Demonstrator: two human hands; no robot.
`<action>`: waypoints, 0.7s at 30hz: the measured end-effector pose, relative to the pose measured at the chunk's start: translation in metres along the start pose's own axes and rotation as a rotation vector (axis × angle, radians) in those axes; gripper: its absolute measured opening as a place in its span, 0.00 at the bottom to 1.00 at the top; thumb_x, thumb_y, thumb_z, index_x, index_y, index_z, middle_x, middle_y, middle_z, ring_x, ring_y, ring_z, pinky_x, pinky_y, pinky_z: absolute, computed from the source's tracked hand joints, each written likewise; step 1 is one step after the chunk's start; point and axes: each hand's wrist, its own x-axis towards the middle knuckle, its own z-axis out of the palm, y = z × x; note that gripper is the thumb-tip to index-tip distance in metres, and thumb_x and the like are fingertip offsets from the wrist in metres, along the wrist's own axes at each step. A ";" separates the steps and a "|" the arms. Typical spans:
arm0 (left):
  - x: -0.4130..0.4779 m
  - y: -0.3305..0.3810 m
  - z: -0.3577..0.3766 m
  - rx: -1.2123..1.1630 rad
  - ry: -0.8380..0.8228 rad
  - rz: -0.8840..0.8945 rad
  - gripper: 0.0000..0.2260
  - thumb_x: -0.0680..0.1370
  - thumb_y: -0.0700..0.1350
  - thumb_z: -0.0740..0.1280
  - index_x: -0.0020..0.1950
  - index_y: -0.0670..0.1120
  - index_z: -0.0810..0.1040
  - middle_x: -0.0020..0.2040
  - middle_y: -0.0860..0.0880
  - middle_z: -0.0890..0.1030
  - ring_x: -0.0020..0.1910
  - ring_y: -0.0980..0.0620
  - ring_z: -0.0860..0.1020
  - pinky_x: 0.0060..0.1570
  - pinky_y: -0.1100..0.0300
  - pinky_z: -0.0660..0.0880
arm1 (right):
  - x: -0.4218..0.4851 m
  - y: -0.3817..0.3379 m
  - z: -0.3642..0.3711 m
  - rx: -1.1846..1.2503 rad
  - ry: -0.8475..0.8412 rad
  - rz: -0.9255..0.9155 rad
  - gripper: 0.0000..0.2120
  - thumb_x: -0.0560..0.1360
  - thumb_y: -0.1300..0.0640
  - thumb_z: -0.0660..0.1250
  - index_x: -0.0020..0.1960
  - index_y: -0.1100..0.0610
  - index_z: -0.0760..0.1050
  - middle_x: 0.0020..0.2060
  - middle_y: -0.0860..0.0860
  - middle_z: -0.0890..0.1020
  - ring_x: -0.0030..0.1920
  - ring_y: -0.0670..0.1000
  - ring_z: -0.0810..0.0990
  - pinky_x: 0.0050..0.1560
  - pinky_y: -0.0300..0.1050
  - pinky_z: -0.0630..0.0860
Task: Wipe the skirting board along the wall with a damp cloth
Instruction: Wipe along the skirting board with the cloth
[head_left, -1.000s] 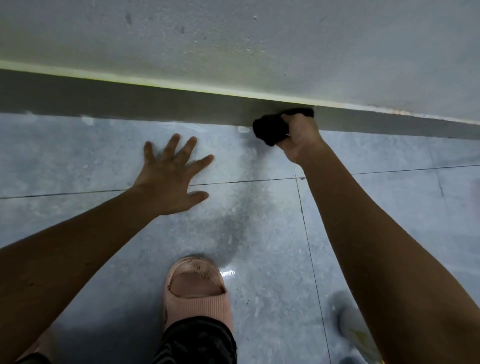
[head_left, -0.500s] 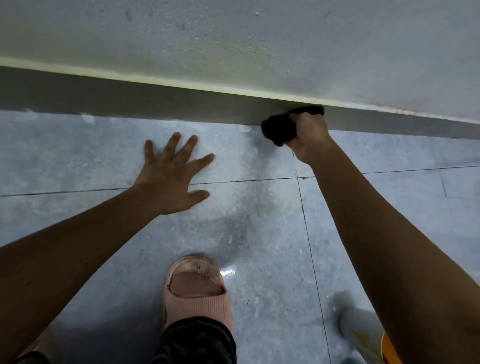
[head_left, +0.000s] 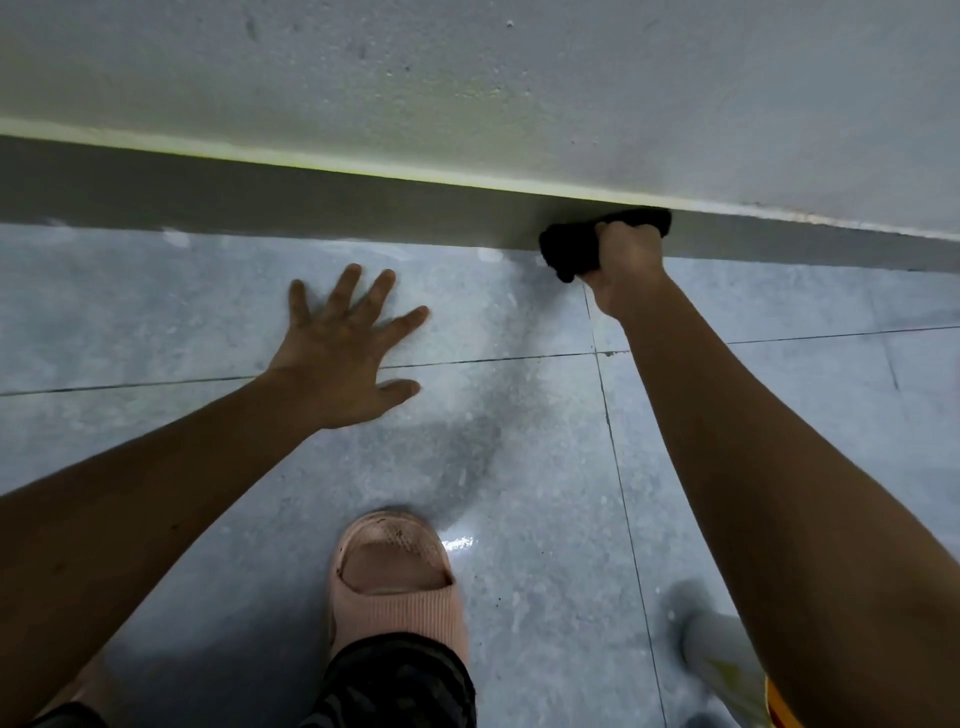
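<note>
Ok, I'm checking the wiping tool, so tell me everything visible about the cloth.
The cloth is black, soft-looking and bunched into a wad. The right hand grips it and presses it against the grey skirting board, its lower end near the floor tiles. Whether it is damp cannot be told.

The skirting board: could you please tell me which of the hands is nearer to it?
Right. The right hand presses the black cloth against the skirting board; the left hand lies flat on the floor, apart.

The cloth (head_left: 571, 249) is black, the skirting board (head_left: 311, 202) dark grey, the floor (head_left: 519, 597) speckled pale blue-grey — the slipper (head_left: 397, 587) pink.
</note>
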 end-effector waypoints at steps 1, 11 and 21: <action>0.000 0.000 0.000 -0.001 -0.002 -0.001 0.35 0.72 0.72 0.47 0.75 0.62 0.41 0.78 0.48 0.38 0.76 0.42 0.38 0.68 0.31 0.45 | 0.002 0.000 0.001 -0.022 0.025 0.024 0.09 0.77 0.72 0.54 0.54 0.64 0.67 0.47 0.57 0.75 0.51 0.58 0.77 0.54 0.57 0.78; 0.000 0.002 -0.002 0.007 -0.015 -0.011 0.35 0.72 0.71 0.46 0.75 0.62 0.40 0.78 0.48 0.37 0.76 0.42 0.37 0.68 0.31 0.45 | -0.026 0.022 0.050 -0.163 -0.062 0.163 0.15 0.78 0.65 0.54 0.62 0.64 0.70 0.57 0.61 0.78 0.56 0.60 0.78 0.58 0.58 0.76; 0.000 0.001 -0.002 0.009 -0.026 -0.013 0.35 0.72 0.72 0.46 0.74 0.62 0.39 0.78 0.48 0.37 0.76 0.42 0.37 0.68 0.31 0.46 | -0.066 0.030 0.059 -0.389 -0.287 0.162 0.04 0.76 0.61 0.59 0.46 0.59 0.72 0.41 0.56 0.77 0.42 0.57 0.77 0.39 0.47 0.75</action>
